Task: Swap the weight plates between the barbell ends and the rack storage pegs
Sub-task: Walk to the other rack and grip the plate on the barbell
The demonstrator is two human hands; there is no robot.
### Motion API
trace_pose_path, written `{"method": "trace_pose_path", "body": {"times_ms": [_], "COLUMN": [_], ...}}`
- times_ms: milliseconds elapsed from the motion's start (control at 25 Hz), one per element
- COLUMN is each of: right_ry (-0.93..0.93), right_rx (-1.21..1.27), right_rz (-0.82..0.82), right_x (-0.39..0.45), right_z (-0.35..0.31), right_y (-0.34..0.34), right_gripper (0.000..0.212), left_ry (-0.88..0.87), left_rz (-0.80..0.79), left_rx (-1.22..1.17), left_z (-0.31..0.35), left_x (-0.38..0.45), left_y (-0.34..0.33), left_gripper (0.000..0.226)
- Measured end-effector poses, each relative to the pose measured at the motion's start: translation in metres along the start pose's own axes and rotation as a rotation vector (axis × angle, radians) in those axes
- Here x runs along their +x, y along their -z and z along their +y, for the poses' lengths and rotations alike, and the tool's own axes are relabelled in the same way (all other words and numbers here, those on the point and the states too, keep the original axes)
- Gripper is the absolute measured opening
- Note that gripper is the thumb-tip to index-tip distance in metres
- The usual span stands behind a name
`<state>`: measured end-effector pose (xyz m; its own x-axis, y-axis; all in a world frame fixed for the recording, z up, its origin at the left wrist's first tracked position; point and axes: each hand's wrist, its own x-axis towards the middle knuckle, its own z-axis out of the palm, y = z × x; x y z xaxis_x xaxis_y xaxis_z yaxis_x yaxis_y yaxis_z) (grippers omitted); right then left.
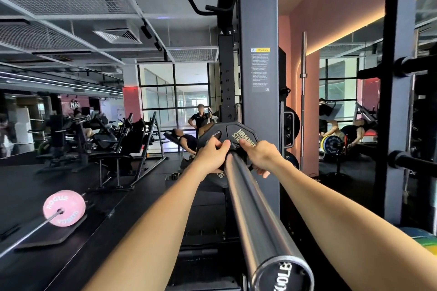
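Plate: the black weight plate (233,136) sits on the barbell sleeve (255,208), far along it from the sleeve's end cap and close against the rack upright (259,78).
Left hand: your left hand (212,156) grips the plate's left side, thumb hooked into a grip slot, fingers curled round the rim.
Right hand: your right hand (259,156) grips the right side, thumb on the face, fingers wrapped behind the lower edge.
Sleeve: the full bare length lies between the plate and you.
Risk, binding: if you pull unevenly, the plate is likely to tilt and jam on the sleeve.
Risk, drop: as the plate clears the end cap, its whole weight comes onto your hands; a loose hold may let it fall toward your feet.
Risk, pinch: fingers behind the plate sit near the upright.
Storage pegs: stored plates (289,125) show beyond the upright, mostly hidden.
Hidden: the plate's lower half, the collar and your feet are out of sight.
Unclear: the weight marking cannot be read.
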<state>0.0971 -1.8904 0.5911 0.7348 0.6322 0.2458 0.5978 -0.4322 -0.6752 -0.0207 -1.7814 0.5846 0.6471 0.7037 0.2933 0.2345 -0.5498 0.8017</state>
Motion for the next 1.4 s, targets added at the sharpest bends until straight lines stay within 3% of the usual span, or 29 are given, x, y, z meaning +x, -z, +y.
{"method": "trace_pose_path", "body": {"times_ms": [160,280,480,680,840,1000,1160,1280,1400], "right_ry": [-0.083,-0.078,0.094,0.147,0.129,0.118,0.105,-0.044,-0.026], "right_rx": [0.061,0.115,-0.048,-0.12,-0.017,0.043,0.154,0.441,0.36], "right_rz": [-0.051,-0.08,-0.029,-0.001,0.099,0.12,0.148,0.214,0.152], "right_x": [0.011,0.02,0.027,0.03,0.025,0.019,0.02,0.022,0.03], "right_z": [-0.01,-0.017,-0.019,-0.016,-0.017,-0.013,-0.011,0.001,0.007], "right_y": [-0.002,-0.008,-0.009,-0.01,-0.008,-0.011,-0.013,-0.013,-0.009], "right_gripper": [0.066,0.054,0.049,0.042,0.037,0.039,0.039,0.034,0.038], "left_ry": [0.121,0.26,0.246,0.275,0.293,0.291,0.289,0.396,0.403], "left_rz": [-0.045,-0.086,-0.076,-0.095,-0.105,-0.141,-0.148,-0.195,-0.228], "left_rx": [0.111,0.046,-0.222,-0.329,-0.363,-0.345,-0.361,-0.52,-0.595], "left_z": [0.02,0.027,0.024,0.02,0.019,0.019,0.019,0.01,-0.001], "left_x": [0.003,0.005,0.008,0.01,0.012,0.013,0.014,0.006,0.006], "left_y": [-0.001,-0.005,-0.009,-0.011,-0.01,-0.01,-0.009,-0.007,-0.011], "left_gripper": [0.073,0.074,0.038,0.025,0.023,0.05,0.04,0.037,0.043]}}
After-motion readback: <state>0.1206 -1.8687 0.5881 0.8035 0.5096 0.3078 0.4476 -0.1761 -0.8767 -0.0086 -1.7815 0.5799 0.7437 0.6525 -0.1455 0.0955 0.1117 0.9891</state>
